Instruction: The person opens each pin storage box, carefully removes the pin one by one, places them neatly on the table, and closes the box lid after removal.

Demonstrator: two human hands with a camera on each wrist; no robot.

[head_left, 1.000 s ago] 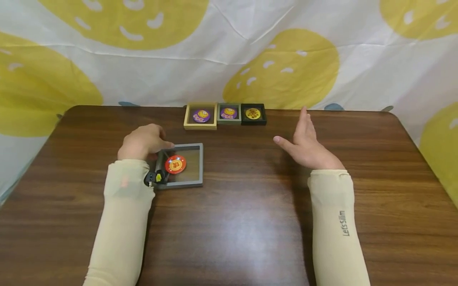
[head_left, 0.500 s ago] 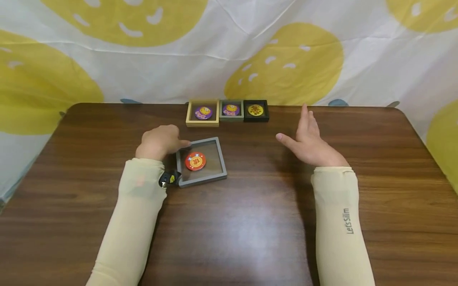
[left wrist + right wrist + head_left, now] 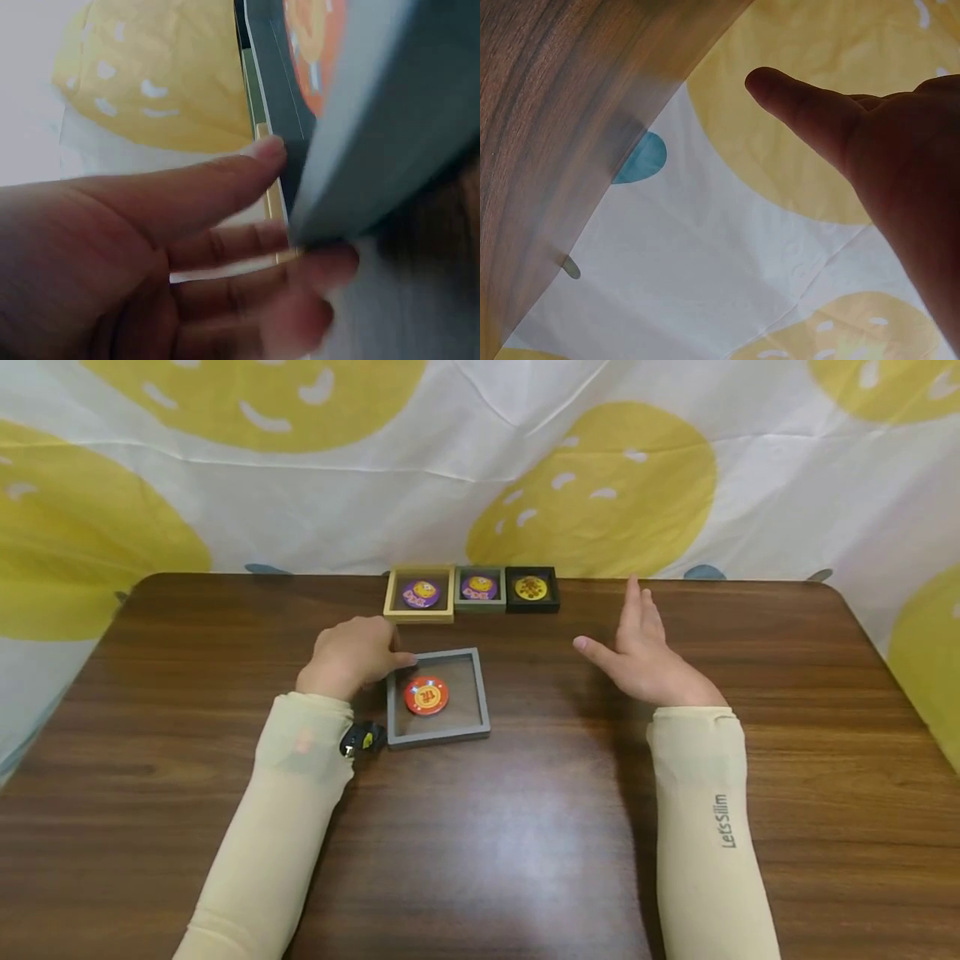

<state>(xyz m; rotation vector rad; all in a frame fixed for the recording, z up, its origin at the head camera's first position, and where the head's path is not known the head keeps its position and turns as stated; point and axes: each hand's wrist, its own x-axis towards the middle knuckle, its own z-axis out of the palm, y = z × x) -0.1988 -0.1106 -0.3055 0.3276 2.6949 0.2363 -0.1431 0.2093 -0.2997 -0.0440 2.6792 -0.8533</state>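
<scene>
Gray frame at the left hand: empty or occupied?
Occupied. The head view shows a red disc within the border of the gray frame, left of its center.

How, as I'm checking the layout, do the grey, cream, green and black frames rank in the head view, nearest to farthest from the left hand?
1. Grey frame: held by the left hand.
2. Cream frame: back row, left end.
3. Green frame: back row, middle.
4. Black frame: back row, right end.

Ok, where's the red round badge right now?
In the head view, the red round badge sits left of centre, within the large grey frame, whose far-left corner the left hand grips.
</scene>
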